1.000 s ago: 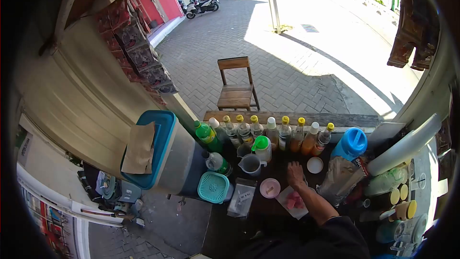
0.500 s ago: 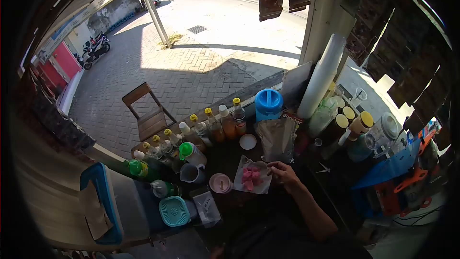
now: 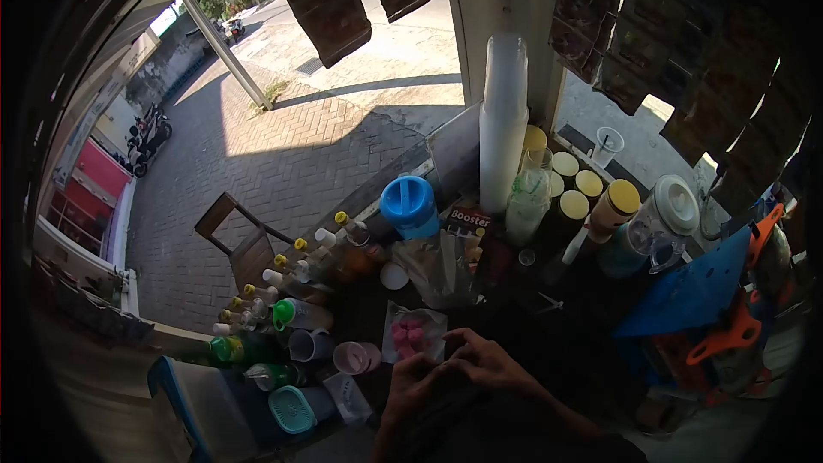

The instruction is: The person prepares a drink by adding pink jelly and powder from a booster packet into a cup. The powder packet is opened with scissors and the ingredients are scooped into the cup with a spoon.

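My left hand (image 3: 414,384) and my right hand (image 3: 487,363) meet low in the middle of the view, fingers bent and fingertips close together. Whatever they may pinch is too dark and small to make out. Just beyond them lies a thin whitish sheet or bag (image 3: 433,322) with pink pieces (image 3: 409,336) on it. To its left stands a cup with pinkish contents (image 3: 356,357). A grey plastic bag (image 3: 435,270) sits behind the sheet, beside a round white lid (image 3: 394,276).
Several bottles (image 3: 313,257) line the counter's far left edge. A blue lidded jug (image 3: 410,206), a tall stack of cups (image 3: 504,129) and several yellow-lidded jars (image 3: 589,183) stand behind. A blender jug (image 3: 669,214) is at right; a teal-lidded container (image 3: 292,410) at left. Sachets (image 3: 321,4) hang above.
My view has turned to the right. My right hand has left the sheet's right edge and moved nearer to me. My left hand has come up to meet it.
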The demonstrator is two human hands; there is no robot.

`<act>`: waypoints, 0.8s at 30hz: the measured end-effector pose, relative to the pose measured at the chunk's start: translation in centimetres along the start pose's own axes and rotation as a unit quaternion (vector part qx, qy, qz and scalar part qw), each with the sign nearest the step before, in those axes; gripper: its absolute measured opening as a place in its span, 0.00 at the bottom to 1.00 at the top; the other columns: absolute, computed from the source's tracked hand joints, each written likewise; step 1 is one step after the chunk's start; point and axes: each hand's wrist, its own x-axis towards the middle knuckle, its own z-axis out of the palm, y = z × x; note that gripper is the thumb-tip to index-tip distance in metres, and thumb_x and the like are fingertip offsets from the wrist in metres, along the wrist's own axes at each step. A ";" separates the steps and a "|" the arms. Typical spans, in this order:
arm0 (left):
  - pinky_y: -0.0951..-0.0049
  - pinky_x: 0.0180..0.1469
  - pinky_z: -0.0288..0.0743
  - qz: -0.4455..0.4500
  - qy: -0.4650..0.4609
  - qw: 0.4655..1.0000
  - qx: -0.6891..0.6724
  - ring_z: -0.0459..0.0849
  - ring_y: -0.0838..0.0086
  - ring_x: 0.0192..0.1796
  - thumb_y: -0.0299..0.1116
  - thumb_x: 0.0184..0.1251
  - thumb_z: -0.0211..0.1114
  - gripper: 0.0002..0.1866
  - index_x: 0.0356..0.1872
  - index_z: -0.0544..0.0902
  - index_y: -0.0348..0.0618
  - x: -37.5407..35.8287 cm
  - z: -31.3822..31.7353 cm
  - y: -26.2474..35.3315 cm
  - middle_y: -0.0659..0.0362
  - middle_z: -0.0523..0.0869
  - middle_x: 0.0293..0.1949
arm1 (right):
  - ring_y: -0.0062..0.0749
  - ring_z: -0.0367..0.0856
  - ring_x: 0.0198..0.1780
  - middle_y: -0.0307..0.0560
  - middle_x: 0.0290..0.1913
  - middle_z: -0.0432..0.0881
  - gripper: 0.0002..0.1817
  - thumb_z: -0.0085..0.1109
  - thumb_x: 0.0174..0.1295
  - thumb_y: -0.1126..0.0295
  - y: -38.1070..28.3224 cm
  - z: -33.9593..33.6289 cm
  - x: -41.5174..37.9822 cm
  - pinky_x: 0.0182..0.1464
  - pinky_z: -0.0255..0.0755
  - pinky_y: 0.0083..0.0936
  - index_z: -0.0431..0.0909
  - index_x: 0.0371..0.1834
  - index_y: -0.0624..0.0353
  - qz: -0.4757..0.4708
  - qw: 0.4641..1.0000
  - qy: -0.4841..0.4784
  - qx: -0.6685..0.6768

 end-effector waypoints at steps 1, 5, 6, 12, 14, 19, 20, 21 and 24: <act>0.81 0.36 0.72 -0.023 0.023 0.999 -0.012 0.79 0.85 0.34 0.33 0.65 0.67 0.09 0.35 0.80 0.36 0.7 0.4 0.1 0.63 0.84 0.29 | 0.26 0.80 0.47 0.45 0.37 0.85 0.22 0.56 0.66 0.75 -0.3 -0.8 -0.3 0.51 0.70 0.26 0.63 0.62 0.59 0.001 1.000 0.023 0.016; 0.83 0.32 0.69 -0.057 0.054 0.989 -0.125 0.76 0.87 0.29 0.30 0.67 0.65 0.07 0.31 0.78 0.40 4.2 2.0 0.2 0.65 0.81 0.26 | 0.22 0.78 0.37 0.42 0.29 0.79 0.15 0.54 0.66 0.72 0.7 -2.7 0.1 0.47 0.69 0.23 0.67 0.54 0.61 -0.002 0.939 0.081 0.334; 0.83 0.32 0.68 -0.063 0.066 0.978 -0.187 0.76 0.86 0.28 0.29 0.68 0.65 0.06 0.31 0.78 0.41 5.0 2.1 -0.9 0.66 0.81 0.26 | 0.22 0.78 0.37 0.42 0.29 0.79 0.15 0.54 0.66 0.72 1.8 -3.2 0.3 0.47 0.69 0.23 0.67 0.54 0.61 0.005 0.939 0.072 0.337; 0.83 0.32 0.66 0.025 0.111 0.980 -0.165 0.75 0.86 0.28 0.29 0.69 0.64 0.06 0.31 0.78 0.41 8.9 3.2 0.7 0.66 0.80 0.25 | 0.20 0.72 0.29 0.36 0.21 0.70 0.13 0.48 0.68 0.63 4.7 -6.9 3.2 0.37 0.65 0.18 0.72 0.45 0.62 0.043 0.853 -0.180 0.488; 0.83 0.31 0.66 0.000 0.099 0.985 -0.138 0.74 0.86 0.27 0.29 0.68 0.64 0.06 0.32 0.79 0.41 10.0 3.4 0.6 0.66 0.80 0.26 | 0.18 0.71 0.26 0.34 0.20 0.68 0.12 0.46 0.69 0.65 2.8 -9.3 4.3 0.34 0.66 0.16 0.75 0.42 0.62 0.102 0.879 -0.208 0.416; 0.80 0.35 0.71 0.013 0.149 0.986 -0.076 0.78 0.82 0.31 0.30 0.65 0.67 0.07 0.38 0.81 0.39 13.3 4.7 1.6 0.61 0.82 0.31 | 0.20 0.78 0.30 0.49 0.49 0.83 0.18 0.51 0.68 0.69 1.1 -11.9 7.7 0.29 0.70 0.13 0.76 0.56 0.70 -0.059 0.918 -0.046 0.391; 0.80 0.35 0.71 0.052 0.263 0.958 0.097 0.79 0.81 0.31 0.29 0.63 0.69 0.08 0.40 0.81 0.39 14.4 4.8 2.3 0.62 0.82 0.30 | 0.20 0.78 0.30 0.49 0.49 0.83 0.18 0.51 0.68 0.69 1.8 -12.4 8.9 0.29 0.70 0.13 0.76 0.56 0.70 -0.057 0.917 -0.049 0.391; 0.72 0.44 0.73 0.098 0.292 0.928 0.210 0.81 0.72 0.44 0.27 0.58 0.70 0.17 0.49 0.80 0.41 15.0 4.3 2.9 0.56 0.82 0.43 | 0.22 0.78 0.29 0.50 0.45 0.84 0.19 0.54 0.66 0.71 3.3 -12.5 10.6 0.28 0.71 0.14 0.75 0.57 0.70 -0.116 0.962 0.072 0.237; 0.63 0.60 0.64 0.180 0.315 0.816 0.451 0.75 0.64 0.58 0.26 0.55 0.70 0.27 0.59 0.75 0.40 17.5 4.2 3.9 0.55 0.77 0.55 | 0.28 0.80 0.27 0.52 0.37 0.84 0.21 0.60 0.61 0.73 5.7 -13.5 14.3 0.28 0.72 0.19 0.76 0.57 0.67 -0.177 0.965 0.191 -0.031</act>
